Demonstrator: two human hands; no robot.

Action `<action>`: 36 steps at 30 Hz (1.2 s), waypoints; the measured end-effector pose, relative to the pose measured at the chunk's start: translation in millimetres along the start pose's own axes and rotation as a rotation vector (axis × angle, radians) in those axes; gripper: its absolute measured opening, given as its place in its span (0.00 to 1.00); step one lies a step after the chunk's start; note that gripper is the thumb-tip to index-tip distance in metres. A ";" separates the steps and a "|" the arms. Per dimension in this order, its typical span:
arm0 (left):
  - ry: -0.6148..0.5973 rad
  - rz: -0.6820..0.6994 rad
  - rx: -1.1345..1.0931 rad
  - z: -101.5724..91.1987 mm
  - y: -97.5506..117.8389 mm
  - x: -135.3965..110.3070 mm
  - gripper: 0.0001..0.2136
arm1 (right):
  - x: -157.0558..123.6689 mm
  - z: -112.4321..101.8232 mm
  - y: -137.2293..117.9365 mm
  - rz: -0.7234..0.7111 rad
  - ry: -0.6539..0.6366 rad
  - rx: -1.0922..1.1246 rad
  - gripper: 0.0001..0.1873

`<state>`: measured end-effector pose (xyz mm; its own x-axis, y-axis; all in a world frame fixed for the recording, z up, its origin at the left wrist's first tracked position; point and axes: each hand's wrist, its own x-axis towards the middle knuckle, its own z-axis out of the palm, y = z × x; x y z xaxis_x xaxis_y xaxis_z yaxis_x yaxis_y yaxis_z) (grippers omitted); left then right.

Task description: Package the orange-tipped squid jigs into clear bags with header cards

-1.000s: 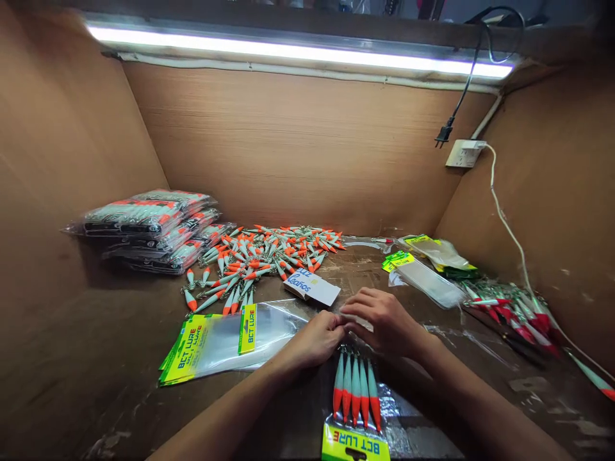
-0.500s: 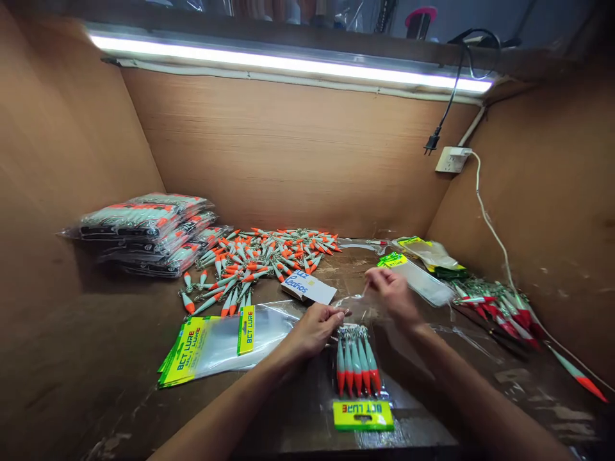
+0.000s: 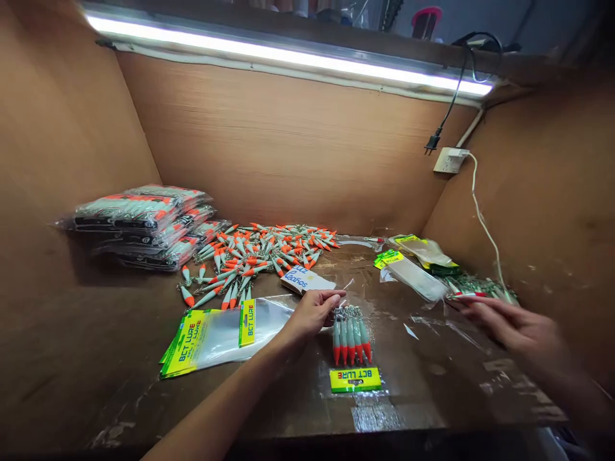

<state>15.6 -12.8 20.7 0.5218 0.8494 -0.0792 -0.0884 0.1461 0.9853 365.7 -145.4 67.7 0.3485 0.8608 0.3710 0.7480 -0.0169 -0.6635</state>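
My left hand [image 3: 314, 312] pinches the upper edge of a clear plastic bag of squid jigs [image 3: 352, 336]. Several pale jigs with orange-red tips lie side by side inside, hook crowns toward the back. The bag's yellow-green BCT LURE header [image 3: 355, 380] faces the table's front edge. Off to the right, my right hand [image 3: 514, 330] has its fingers stretched leftward, slightly blurred, near clear plastic scraps [image 3: 444, 310] and red-and-white jigs [image 3: 473, 295]; its thumb is mostly hidden. Flat bags [image 3: 216, 339] with BCT LURE headers lie left of my left hand.
Loose orange-and-pale jigs [image 3: 269, 250] are heaped at the back. Packed bags [image 3: 144, 218] are stacked at the left wall. A handwritten card [image 3: 306, 280] lies behind my left hand. More packaging [image 3: 416, 276] sits at back right. A black plug [image 3: 433, 142] hangs above.
My right hand has moved away from the bag's upper edge to the far right and its fingers have straightened. My left hand still pinches the bag. The view has shifted slightly.
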 end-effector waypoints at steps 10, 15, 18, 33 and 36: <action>0.097 0.141 0.102 -6.9 6.5 -2.2 0.29 | 20.9 148.4 -78.2 -0.033 -0.771 0.465 0.28; 0.110 0.146 0.070 -11.5 11.8 -2.8 0.28 | 9.2 167.1 -70.2 -0.032 -0.693 0.604 0.10; 0.102 0.165 0.118 -7.4 10.7 -5.9 0.27 | 4.7 172.8 -77.1 -0.110 -0.592 0.602 0.04; -0.013 0.077 0.128 -2.4 12.8 -9.0 0.22 | -8.6 165.1 -82.9 -0.100 -0.536 0.531 0.05; -0.003 0.124 0.178 -3.2 11.2 -9.0 0.20 | -11.3 165.8 -81.5 -0.103 -0.552 0.512 0.05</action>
<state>7.3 -17.2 32.0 0.5187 0.8538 0.0444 -0.0008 -0.0515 0.9987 207.2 -69.4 9.8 -0.1428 0.9771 0.1575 0.3585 0.1994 -0.9120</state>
